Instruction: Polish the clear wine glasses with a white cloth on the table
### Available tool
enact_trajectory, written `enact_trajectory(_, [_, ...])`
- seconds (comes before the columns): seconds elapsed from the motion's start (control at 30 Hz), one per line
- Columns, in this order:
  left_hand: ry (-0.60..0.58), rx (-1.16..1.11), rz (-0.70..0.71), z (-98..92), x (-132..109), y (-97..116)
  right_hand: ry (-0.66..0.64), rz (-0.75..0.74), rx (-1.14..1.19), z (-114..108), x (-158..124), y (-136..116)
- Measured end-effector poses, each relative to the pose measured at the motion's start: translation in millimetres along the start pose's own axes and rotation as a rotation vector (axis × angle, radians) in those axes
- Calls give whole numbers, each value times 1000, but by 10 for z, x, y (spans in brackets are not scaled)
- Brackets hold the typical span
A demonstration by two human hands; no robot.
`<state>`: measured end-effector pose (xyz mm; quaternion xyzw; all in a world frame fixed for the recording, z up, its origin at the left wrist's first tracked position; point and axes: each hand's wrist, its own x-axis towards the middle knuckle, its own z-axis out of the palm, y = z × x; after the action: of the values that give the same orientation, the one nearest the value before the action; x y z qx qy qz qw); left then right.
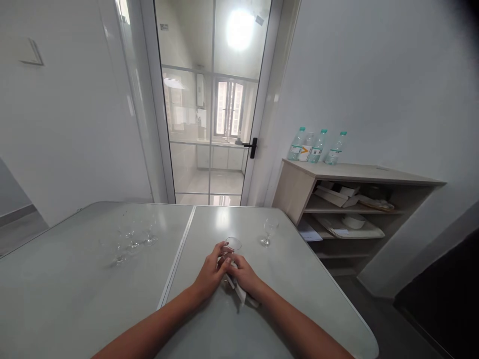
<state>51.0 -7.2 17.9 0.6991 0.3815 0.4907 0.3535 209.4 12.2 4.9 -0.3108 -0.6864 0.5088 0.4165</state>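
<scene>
Both my hands meet over the middle of a pale grey table [93, 299]. My left hand [211, 271] is closed around a small clear stemmed glass [232, 245], whose rim shows just above my fingers. My right hand [247, 276] is closed on a white cloth [241, 294] pressed against the glass; the cloth's end trails onto the table under my wrist. A second small stemmed glass [268, 232] stands upright a little to the right and farther away. Several more clear glasses [134, 239] stand in a group on the left half of the table.
A seam [179, 259] splits the table into two halves. A glass door [211, 124] with a black handle stands behind the table. A low wooden shelf [355, 174] at right carries several water bottles [318, 147] on top and papers and dishes inside.
</scene>
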Motion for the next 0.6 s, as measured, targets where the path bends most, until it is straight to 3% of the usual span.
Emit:
enact_trajectory(0.2, [241,-159,-57,-47,23,36,-301,-18,-151,-204,-76,-305])
enact_trajectory(0.27, [308,-122,-59,-73,30,37,-323,-46,-259,-267,-107,-354])
enact_trajectory(0.43, [344,28,-48,-110,46,-63,-54,-41,-671,-320,-87,-233])
enact_trajectory(0.5, [354,110,-30,-134,55,-85,0,27,-589,-341,-49,-191])
enact_trajectory(0.6, [376,184,-22,-180,71,-60,123,59,-236,-375,-3,-204])
